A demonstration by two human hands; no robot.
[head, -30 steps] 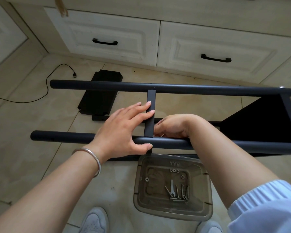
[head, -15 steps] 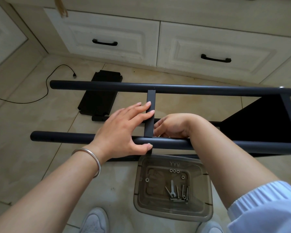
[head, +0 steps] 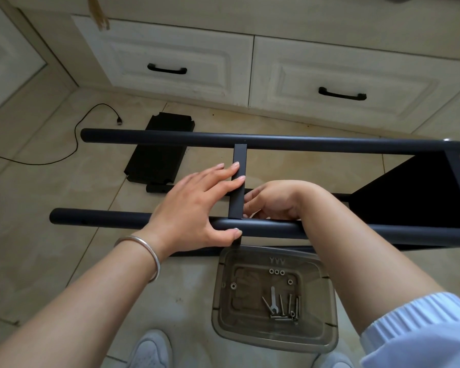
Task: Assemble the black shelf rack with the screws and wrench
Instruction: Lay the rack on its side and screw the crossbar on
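Beige floor tiles (head: 37,235) carry the black metal rack frame (head: 329,146), whose short flat crossbar (head: 238,187) runs away from the person, steadied by the left hand's (head: 191,205) straight fingers while the right hand (head: 274,200) curls just beside its near end, contents unclear.

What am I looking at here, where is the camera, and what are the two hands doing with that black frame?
There is no machine: a person films from a head-worn camera looking down at their own arms and the tiled floor. The black metal shelf rack lies on its side, two long round tubes joined by a short flat black crossbar. The left hand, with a silver bangle on its wrist, lies with straight fingers on the crossbar and its thumb on the near tube. The right hand reaches in behind that tube beside the crossbar; its fingertips are hidden, so its grip cannot be told. Below, a clear smoky plastic tray holds silver screws, nuts and a small flat wrench. A loose black shelf panel lies farther off.
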